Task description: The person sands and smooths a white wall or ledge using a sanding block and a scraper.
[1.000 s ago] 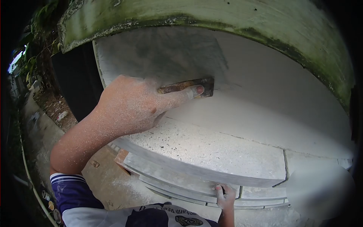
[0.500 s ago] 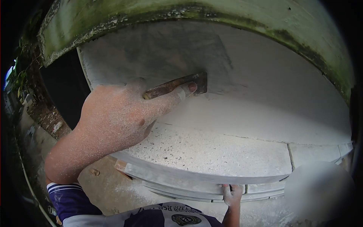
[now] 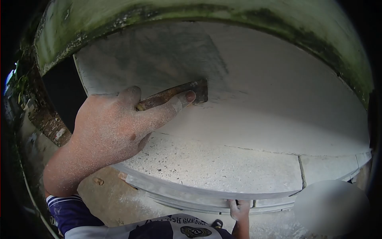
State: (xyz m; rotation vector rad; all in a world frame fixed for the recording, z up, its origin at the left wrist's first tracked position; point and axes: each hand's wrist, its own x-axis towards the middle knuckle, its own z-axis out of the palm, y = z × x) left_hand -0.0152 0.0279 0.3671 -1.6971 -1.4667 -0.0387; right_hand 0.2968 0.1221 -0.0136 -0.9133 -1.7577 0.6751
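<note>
My left hand (image 3: 115,123), coated in white dust, is closed around a worn, stained scraper (image 3: 171,93). Its thumb, wrapped with a pale band near the tip, lies along the tool toward the blade. The dark blade end meets the pale wall surface (image 3: 274,91) at the edge of a grey smeared area (image 3: 167,51). Low in the view, my right hand (image 3: 239,210), also dusty, has its fingers curled at the front edge of a pale ledge (image 3: 223,167). Part of its grip is hidden under that edge.
A mossy green curved overhang (image 3: 191,14) arches over the wall. Dark crumbs and white powder lie on the ledge, which has a cracked joint (image 3: 301,171). Below is a dusty concrete floor (image 3: 103,191). A blurred round patch covers the lower right.
My left hand and the scraper appear slightly further left and lower, along with a small shift of the whole view. The right hand stays at the ledge edge. A dark shoe now shows below.
</note>
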